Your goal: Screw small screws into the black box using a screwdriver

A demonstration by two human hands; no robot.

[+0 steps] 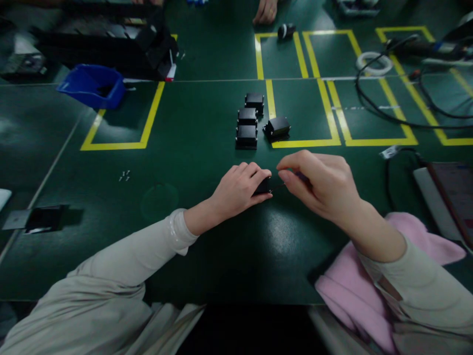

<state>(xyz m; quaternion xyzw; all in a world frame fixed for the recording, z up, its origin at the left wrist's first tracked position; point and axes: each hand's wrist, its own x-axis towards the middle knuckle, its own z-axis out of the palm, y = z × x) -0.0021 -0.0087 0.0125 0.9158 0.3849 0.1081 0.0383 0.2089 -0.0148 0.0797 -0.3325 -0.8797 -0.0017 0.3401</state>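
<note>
A small black box (263, 186) lies under my left hand (246, 183), whose fingers are wrapped over its top and near side. Only its right end shows, with small bright screws at the corners. To the right, my right hand (320, 182) is closed in a pinch on a thin metal rod-like tool (278, 187). The rod's tip reaches the right end of the box; its exact kind is hidden by the fingers. Beyond my hands stand several similar black boxes: a near one (246, 136), others behind it, and a tilted one (278, 126) to the right.
Several small screws (124, 175) lie at left, near a blue bin (94, 86). A flat black piece (44, 219) sits farther left. Yellow tape outlines mark the green table. Pink cloth (354, 291) is under my right forearm, beside a tablet-like device (453, 192). Another person's hand (266, 11) rests opposite.
</note>
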